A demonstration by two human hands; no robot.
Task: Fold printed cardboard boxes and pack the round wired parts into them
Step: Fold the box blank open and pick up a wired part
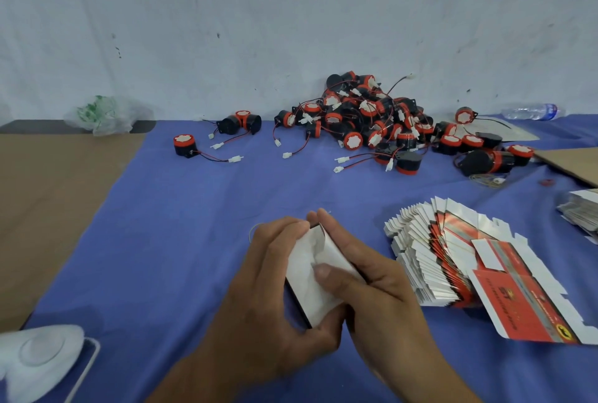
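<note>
Fingers [293, 227] of the left hand [271, 292] and right hand [375, 273] curl round a white box [302, 289]. Its long axis points away, toward the heaped round parts [365, 117].

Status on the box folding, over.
Left hand and right hand grip one cardboard box, white inside up, mid-fold. Pile of round wired parts by the wall. Stack of flat boxes at right; nothing blocking.
</note>
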